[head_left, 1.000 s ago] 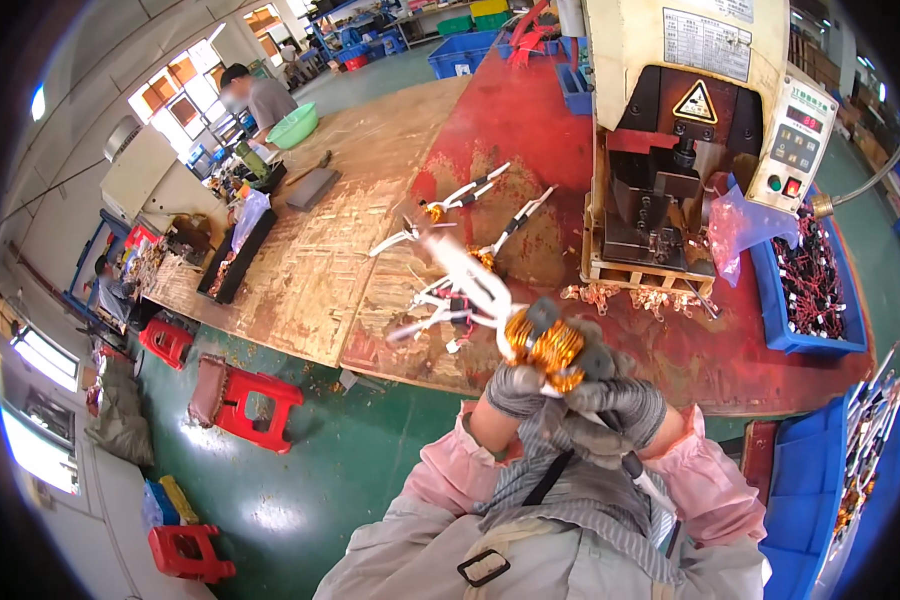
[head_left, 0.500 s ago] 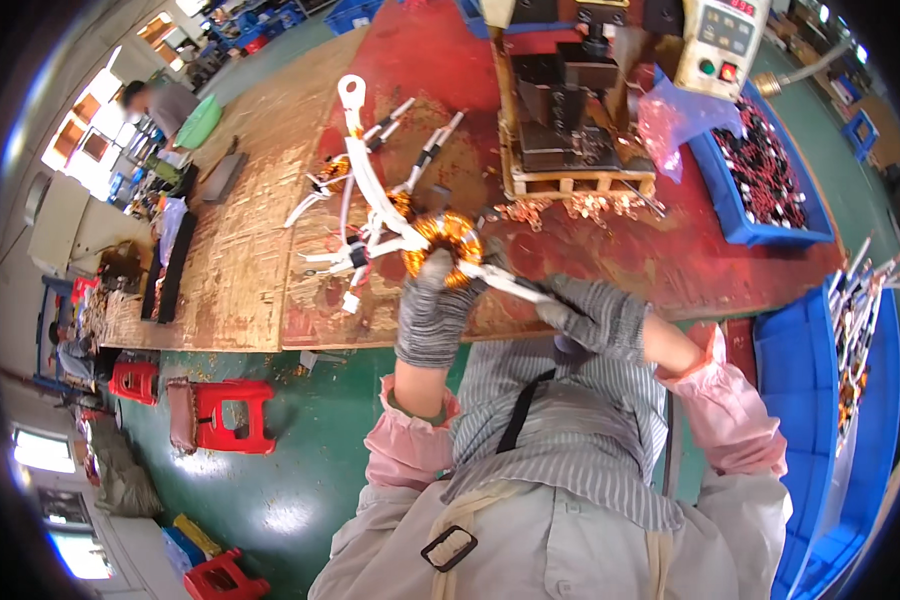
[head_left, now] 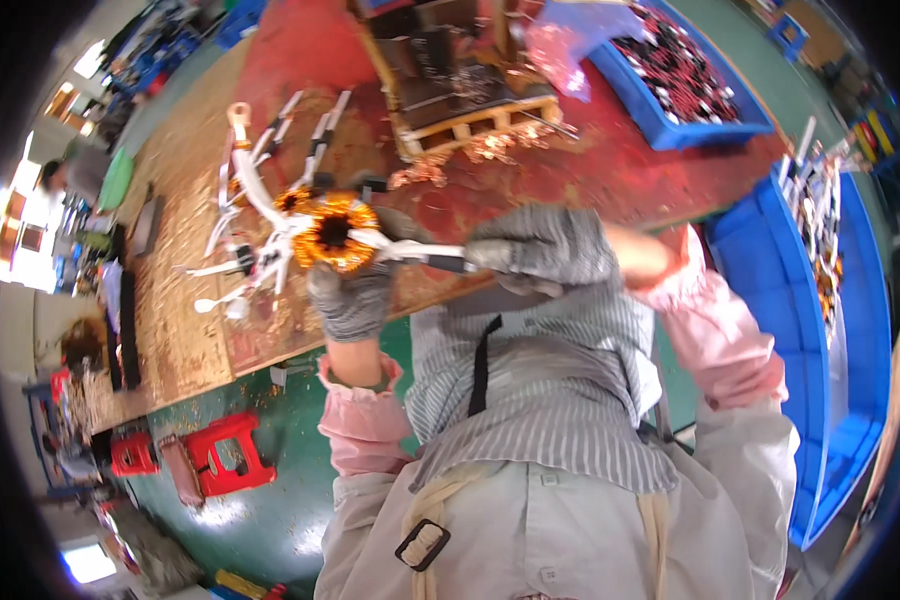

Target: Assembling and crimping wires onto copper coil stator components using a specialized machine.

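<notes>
My left hand (head_left: 353,302), in a grey knit glove, is closed on the lower edge of a copper-wound ring coil (head_left: 318,254), held above the table's front edge. From the coil's right side a white-sleeved lead (head_left: 420,249) with a dark section runs to my gloved right hand (head_left: 548,248), whose fingers are wrapped round its end. The lead's tip is hidden in that hand. Up and to the left of the coil extends a thick white lead with a ring terminal (head_left: 239,113). More coils with white and black leads (head_left: 315,150) lie just behind.
A machine with a wooden base (head_left: 480,128) stands at the back, copper scraps (head_left: 505,145) before it. A blue tray (head_left: 712,137) holds red and black parts. At right is a blue bin (head_left: 765,285) with leaded coils. Red stools (head_left: 238,440) stand at lower left; another person (head_left: 88,172) is far left.
The whole view has shifted and turned, the machine moving left and up in it. My right hand is farther from the coil, and the lead between is more level. The coil's hole shows more fully.
</notes>
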Motion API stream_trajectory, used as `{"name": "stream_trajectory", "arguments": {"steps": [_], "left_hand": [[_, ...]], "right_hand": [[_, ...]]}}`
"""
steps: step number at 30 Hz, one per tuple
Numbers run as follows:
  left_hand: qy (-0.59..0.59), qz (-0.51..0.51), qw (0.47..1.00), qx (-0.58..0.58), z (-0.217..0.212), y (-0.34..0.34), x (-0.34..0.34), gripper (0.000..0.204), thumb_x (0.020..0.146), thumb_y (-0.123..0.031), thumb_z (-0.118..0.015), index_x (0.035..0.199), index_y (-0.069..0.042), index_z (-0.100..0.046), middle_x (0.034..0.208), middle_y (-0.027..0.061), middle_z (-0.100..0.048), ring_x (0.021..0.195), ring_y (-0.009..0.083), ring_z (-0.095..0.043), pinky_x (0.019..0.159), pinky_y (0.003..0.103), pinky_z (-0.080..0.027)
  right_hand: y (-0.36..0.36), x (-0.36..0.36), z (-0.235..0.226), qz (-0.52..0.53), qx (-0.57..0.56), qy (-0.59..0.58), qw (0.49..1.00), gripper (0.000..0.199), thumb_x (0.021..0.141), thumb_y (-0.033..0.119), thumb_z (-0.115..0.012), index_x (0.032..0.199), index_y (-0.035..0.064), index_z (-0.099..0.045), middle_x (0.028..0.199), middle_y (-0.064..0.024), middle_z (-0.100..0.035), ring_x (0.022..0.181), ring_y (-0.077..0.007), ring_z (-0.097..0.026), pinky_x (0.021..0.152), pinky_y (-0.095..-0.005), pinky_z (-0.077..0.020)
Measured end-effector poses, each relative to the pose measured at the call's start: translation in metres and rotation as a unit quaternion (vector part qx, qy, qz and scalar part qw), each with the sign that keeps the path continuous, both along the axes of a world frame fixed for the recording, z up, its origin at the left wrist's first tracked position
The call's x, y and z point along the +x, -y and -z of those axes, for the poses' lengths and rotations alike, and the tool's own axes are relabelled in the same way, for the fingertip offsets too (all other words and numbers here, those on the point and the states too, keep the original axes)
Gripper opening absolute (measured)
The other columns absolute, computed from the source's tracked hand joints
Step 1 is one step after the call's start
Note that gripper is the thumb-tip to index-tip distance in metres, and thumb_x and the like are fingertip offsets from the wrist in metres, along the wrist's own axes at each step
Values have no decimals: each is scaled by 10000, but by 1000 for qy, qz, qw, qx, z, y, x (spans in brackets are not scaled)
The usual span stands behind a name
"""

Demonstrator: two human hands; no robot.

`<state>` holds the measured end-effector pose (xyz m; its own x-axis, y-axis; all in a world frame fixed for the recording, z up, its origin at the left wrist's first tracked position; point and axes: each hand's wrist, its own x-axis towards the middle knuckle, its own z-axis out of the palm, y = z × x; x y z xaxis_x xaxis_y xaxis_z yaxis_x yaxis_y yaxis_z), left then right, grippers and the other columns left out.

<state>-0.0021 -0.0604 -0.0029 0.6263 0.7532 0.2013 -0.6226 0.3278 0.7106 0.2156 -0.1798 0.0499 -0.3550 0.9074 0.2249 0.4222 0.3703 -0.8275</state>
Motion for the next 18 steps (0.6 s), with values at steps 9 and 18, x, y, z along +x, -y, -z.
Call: {"name": "stream_trajectory", "arguments": {"steps": [9, 18], "left_hand": [[56, -3, 998, 35, -19, -49, 35, 664, 654, -342, -717, 1201, -113, -419, 1166, 94, -478, 1055, 265, -475, 873, 433, -431], [119, -87, 987, -68, 0, -115, 66, 586, 665, -344, -697, 1144, -80, -486, 1132, 99, -526, 1015, 255, -509, 901, 401, -405]], "right_hand": [[0, 74, -21, 72, 167, 111, 977, 252, 849, 283, -535, 994, 82, -581, 793, -92, -619, 693, -243, -598, 632, -327, -473], [-35, 93, -4, 257, 177, 342, 887, 259, 852, 335, -463, 822, 97, -561, 685, -117, -577, 624, -307, -573, 531, -418, -442]]}}
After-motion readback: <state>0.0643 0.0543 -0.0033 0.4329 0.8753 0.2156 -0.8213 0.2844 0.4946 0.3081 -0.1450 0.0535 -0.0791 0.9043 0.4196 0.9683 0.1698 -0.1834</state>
